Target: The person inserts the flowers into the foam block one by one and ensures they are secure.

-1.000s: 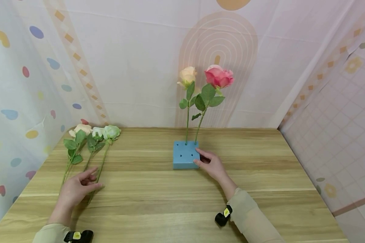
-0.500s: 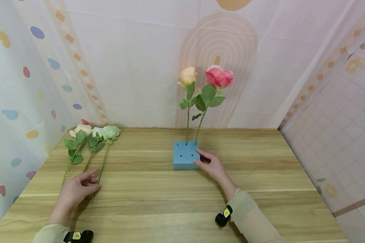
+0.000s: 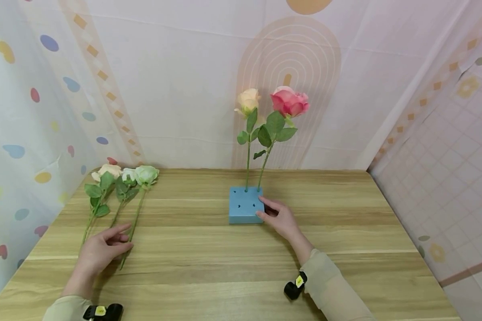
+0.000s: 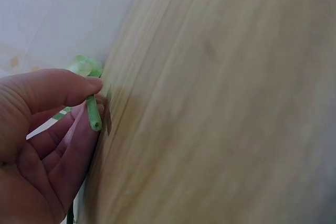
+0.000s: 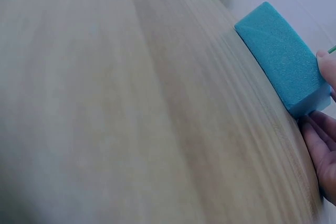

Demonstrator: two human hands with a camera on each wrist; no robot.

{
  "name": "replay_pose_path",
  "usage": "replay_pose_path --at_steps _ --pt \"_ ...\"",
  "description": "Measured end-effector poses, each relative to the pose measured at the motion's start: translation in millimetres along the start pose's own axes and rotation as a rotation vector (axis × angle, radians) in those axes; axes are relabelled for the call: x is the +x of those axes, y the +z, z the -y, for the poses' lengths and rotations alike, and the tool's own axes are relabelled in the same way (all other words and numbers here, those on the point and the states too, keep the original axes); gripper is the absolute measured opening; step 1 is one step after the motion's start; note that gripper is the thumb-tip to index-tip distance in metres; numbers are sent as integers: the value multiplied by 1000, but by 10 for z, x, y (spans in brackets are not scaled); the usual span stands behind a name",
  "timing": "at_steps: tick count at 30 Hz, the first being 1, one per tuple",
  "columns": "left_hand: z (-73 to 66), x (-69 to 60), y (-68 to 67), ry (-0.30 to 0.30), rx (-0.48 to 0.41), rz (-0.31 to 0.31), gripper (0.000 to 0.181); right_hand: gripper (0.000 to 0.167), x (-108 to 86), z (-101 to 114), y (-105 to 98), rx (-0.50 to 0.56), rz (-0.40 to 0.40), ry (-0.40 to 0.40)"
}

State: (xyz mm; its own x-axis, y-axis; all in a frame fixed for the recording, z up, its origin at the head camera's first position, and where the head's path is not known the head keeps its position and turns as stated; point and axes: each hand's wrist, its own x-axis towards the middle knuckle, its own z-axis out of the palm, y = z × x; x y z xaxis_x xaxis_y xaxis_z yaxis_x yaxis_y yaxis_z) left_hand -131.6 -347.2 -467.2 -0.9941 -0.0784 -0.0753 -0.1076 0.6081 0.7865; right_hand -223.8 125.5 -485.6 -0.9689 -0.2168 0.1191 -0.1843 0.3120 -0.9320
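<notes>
Slanting away and rightward, bloom foremost, green rose point(image 3: 146, 175) in left grip point(image 3: 103, 248).

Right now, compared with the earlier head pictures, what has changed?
The left hand now pinches the pale green rose's stem, thumb drawn in; the stem's lower end shifted slightly right. Unchanged: right hand on the blue block, standing pink rose and peach rose.

The head view is softly bright, the wrist views dimmer, blurrier.

Five flowers point(image 3: 289, 101), one block point(image 3: 246, 211)
</notes>
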Motion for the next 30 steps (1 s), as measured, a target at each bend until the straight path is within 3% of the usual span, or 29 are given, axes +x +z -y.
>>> replay_pose_path --at_steps 6,18,30 --pt "12 9 0 -34 -95 29 66 49 4 -6 -7 -4 2 6" --pt "-25 3 -32 -90 -194 95 68 50 -2 -11 -7 -14 1 -5" --pt "-85 42 32 -75 -169 132 67 51 -6 -1 -7 4 3 -8"
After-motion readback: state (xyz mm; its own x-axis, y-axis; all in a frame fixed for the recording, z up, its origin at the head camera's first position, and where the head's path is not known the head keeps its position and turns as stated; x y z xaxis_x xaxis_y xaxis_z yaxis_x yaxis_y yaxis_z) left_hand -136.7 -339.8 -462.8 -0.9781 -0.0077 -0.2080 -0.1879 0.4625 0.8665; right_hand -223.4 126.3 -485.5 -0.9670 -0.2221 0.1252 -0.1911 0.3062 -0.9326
